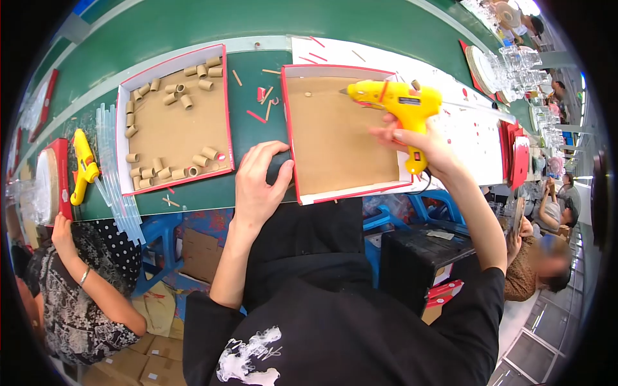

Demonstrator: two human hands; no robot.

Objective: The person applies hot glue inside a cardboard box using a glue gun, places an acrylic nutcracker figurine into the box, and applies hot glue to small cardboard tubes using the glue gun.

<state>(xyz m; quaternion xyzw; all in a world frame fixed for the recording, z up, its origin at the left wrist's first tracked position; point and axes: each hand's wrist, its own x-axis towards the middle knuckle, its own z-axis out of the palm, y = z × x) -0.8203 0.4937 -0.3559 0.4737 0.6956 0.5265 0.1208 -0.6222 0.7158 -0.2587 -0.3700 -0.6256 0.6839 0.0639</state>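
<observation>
My right hand [418, 138] holds a yellow glue gun [402, 106] by its handle, over the right side of a red-edged box tray [347, 174] with a brown bottom. The nozzle points left, above the tray. A small pale spot [308, 94] lies on the tray's bottom, left of the nozzle. My left hand [259, 177] rests at the tray's left edge, thumb and fingers apart, holding nothing. Left of it stands a second red-edged tray [212, 128] with several short cardboard tubes [187, 101] in it.
Between the trays lie thin sticks [256, 116] and a red-and-white piece [261, 94]. Clear glue sticks [116, 167] and another yellow glue gun [82, 167] are at the left. A co-worker's hand [63, 235] is at the lower left. Red-marked white paper [470, 141] lies right.
</observation>
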